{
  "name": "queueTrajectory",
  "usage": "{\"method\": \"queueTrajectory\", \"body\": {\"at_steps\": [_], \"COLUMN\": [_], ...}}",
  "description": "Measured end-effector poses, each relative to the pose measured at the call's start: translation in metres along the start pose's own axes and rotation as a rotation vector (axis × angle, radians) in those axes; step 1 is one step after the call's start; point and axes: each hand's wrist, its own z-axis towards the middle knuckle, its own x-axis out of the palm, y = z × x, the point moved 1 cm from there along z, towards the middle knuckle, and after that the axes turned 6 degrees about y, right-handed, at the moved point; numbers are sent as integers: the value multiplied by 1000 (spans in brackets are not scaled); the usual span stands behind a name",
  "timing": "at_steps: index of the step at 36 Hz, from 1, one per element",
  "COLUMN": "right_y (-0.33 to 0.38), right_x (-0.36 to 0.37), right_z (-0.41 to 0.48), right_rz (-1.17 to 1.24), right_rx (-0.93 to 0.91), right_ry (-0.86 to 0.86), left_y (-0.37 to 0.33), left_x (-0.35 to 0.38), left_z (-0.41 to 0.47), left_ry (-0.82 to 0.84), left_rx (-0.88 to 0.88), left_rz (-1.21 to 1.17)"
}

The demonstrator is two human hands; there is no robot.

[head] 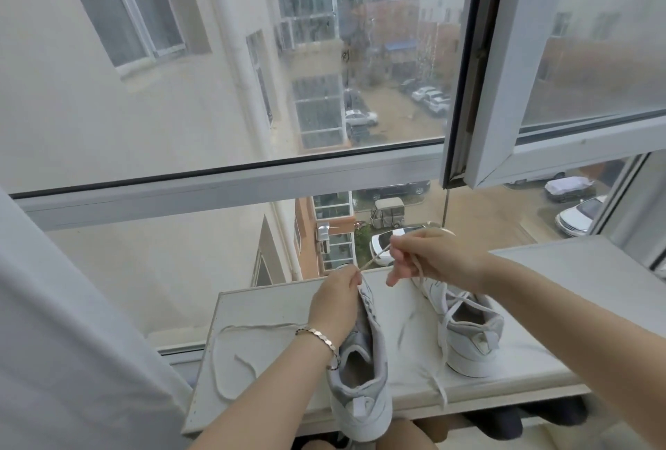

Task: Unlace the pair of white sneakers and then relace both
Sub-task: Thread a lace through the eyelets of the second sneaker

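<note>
I start with the window sill (274,309), the white ledge where both shoes sit. The near sneaker (364,377) stands heel toward me at the sill's front edge. The far sneaker (468,338) rests just to its right and further back, apart from it.

The far one has its lace crossed through the eyelets, slack and untied, with an end trailing over the sill's front edge. I judge it hardly begun.

My left hand (337,301) is curled round the upper front of the near sneaker, gripping it steady. My right hand (429,258) is raised above the gap between the shoes. It pinches a taut lace (374,258) that runs down to the near sneaker's front, just by the left fingers.

A loose lace (223,359) lies in loops on the sill to the left. I cannot tell whether it is fully free or the other end of the pinched one, since the left hand hides the eyelets.

My judgement is that the near sneaker is mid-unlacing, so the far sneaker and all the relacing remain. A thin bracelet (317,338) circles the left wrist.
</note>
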Motion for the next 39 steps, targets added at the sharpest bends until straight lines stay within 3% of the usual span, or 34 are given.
{"method": "queueTrajectory", "body": {"at_steps": [6,10,12,15,17,22,25,29,33,36,39], "right_y": [49,62,59,47,40,28,21,10,-2,-9,-13], "right_x": [-12,-6,-2,5,10,15,9,-2,-14,-22,-26], "right_z": [-43,-51,-49,-41,-36,-28,-27,-33,-42,-46,-49], "right_rz": [203,61,-104,-241,-282,-335,-362,-268,-225,-135,1], "right_rx": [-277,-267,-180,-61,-21,-22,-4,17,32,44,40], "right_ry": [56,-39,-40,0,24,15,-9,45,82,62,55], "left_y": [4,-12,-32,-69,-84,-87,-72,-41,9,37,47], "left_x": [3,-4,-13,-35,-44,-51,-52,-66,-86,-93,-91], "left_z": [2,2,-2,-7,-5,-1,-2,8,18,18,19], "left_ry": [-32,-38,-50,110,175,358,341,90,-186,-284,-351], "left_rx": [-68,-40,91,328,308,161,174,124,-48,-157,-197], "left_rz": [32,60,-155,-684,-806,-265,-198,-281,-110,75,72]}}
